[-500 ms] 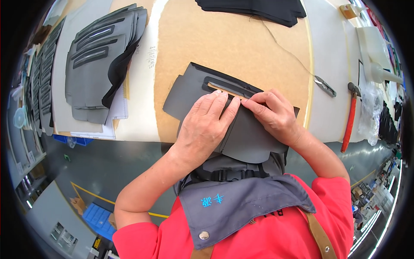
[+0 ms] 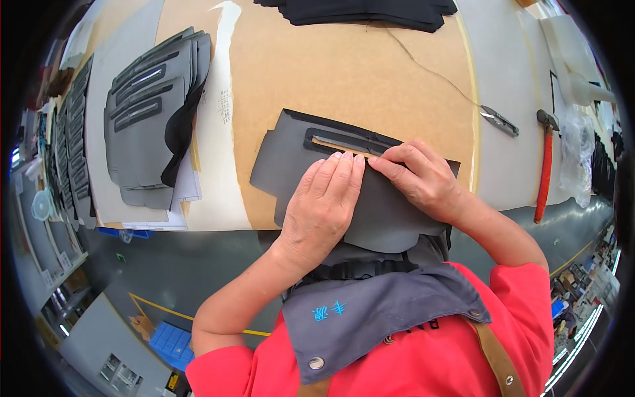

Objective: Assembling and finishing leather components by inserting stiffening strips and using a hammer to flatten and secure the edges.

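Note:
A dark grey sheet-material panel (image 2: pixel 271 162) lies at the near edge of the table, its front part hanging toward my apron. Near its far side is a long narrow slot (image 2: pixel 331 143) framed by a black strip, with brown table paper showing through. My left hand (image 2: pixel 321 208) lies flat on the panel, fingers stretched out and fingertips along the slot's near edge. My right hand (image 2: pixel 423 182) pinches thumb and forefinger at the slot's right end, on the black edging. Exactly what sits between those fingertips is hidden.
Slotted grey panels (image 2: pixel 144 149) are stacked at left, over printed paper. Black pieces (image 2: pixel 364 10) are piled at the far edge. To the right lie thread snips (image 2: pixel 501 122), a red-handled hammer (image 2: pixel 545 169) and clear plastic bags (image 2: pixel 577 165). Brown paper (image 2: pixel 357 73) covers the table's middle.
My left fingers have straightened and drawn together along the slot's edge. My right hand keeps its pinch near the slot's right end. The whole view has shifted slightly.

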The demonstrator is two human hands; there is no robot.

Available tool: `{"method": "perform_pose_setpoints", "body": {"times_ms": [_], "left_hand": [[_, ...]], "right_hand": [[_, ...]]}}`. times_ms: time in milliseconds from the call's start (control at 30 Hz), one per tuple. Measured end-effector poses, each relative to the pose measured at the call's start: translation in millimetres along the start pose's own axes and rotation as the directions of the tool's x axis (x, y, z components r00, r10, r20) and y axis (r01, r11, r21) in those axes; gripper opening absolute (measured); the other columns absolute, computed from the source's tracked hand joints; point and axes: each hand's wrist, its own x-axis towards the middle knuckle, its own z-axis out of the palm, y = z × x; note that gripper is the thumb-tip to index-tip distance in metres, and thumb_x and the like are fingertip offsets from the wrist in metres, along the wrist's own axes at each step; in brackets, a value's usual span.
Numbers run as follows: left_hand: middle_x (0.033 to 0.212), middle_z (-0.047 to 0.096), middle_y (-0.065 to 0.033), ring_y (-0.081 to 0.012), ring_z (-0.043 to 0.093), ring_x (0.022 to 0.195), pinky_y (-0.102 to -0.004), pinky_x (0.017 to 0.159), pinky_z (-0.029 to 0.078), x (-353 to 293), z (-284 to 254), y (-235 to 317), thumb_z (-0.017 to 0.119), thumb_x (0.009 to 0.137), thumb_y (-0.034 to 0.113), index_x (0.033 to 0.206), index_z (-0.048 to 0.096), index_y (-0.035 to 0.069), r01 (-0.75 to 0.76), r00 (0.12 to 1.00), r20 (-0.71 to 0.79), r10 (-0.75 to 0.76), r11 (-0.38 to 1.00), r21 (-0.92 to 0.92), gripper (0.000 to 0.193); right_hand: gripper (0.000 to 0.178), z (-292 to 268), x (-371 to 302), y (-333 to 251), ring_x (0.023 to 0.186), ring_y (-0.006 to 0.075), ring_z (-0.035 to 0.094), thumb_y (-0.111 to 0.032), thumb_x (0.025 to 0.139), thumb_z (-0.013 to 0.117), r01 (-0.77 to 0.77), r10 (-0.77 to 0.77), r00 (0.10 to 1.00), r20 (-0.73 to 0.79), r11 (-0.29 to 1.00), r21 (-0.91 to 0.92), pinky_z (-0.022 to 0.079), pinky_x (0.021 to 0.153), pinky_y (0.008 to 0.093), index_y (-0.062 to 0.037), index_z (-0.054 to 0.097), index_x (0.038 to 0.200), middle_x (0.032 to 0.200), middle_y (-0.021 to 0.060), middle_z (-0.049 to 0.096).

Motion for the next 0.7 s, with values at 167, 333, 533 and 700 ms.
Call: {"method": "perform_pose_setpoints", "body": {"times_ms": [167, 333, 533, 700], "left_hand": [[0.134, 0.063, -0.0111, -0.0260, 0.062, 0.127, -0.0383, 0.110, 0.050, -0.9, 1.8, 1.2, 0.065, 0.088, 0.005, 0.137, 0.064, -0.001, 0.011, 1.000, -0.005, -0.011, 1.000, -0.022, 0.050], [0.136, 0.062, -0.0119, -0.0263, 0.062, 0.127, -0.0396, 0.110, 0.050, -3.6, 0.3, 0.3, 0.064, 0.089, 0.005, 0.140, 0.063, 0.002, 0.023, 1.000, 0.016, -0.022, 0.998, -0.061, 0.051], [0.137, 0.061, -0.0127, -0.0272, 0.061, 0.127, -0.0410, 0.110, 0.049, -2.5, -1.9, 1.4, 0.063, 0.091, 0.006, 0.141, 0.063, 0.004, 0.016, 0.999, 0.036, -0.015, 1.000, -0.027, 0.050], [0.138, 0.061, -0.0129, -0.0276, 0.061, 0.127, -0.0409, 0.110, 0.049, -3.6, 1.1, 0.0, 0.062, 0.091, 0.006, 0.141, 0.063, 0.005, 0.007, 1.000, 0.029, -0.007, 1.000, -0.020, 0.050]], "right_hand": [[0.040, -4.6, 0.3, -1.1, 0.088, 0.0253, 0.064, -0.005, 0.075, 0.070, 0.037, -0.037, 0.999, -0.001, 0.999, -0.029, 0.058, 0.076, 0.0357, 0.0017, 0.072, 0.115, 0.103, 0.0099, 0.065], [0.042, -4.4, 2.9, -3.5, 0.087, 0.0256, 0.064, -0.004, 0.074, 0.071, 0.089, -0.090, 0.996, -0.005, 0.992, -0.090, 0.058, 0.077, 0.0355, 0.0034, 0.072, 0.115, 0.103, 0.0104, 0.065], [0.041, -1.6, -6.0, -2.1, 0.088, 0.0256, 0.064, -0.004, 0.075, 0.071, -0.007, 0.007, 1.000, -0.023, 1.000, -0.011, 0.058, 0.076, 0.0357, 0.0028, 0.072, 0.115, 0.103, 0.0105, 0.065], [0.041, -4.7, -6.0, -1.8, 0.086, 0.0258, 0.063, -0.004, 0.077, 0.071, 0.008, -0.008, 1.000, 0.005, 1.000, 0.000, 0.057, 0.071, 0.0354, 0.0014, 0.073, 0.117, 0.103, 0.0100, 0.065]]}}
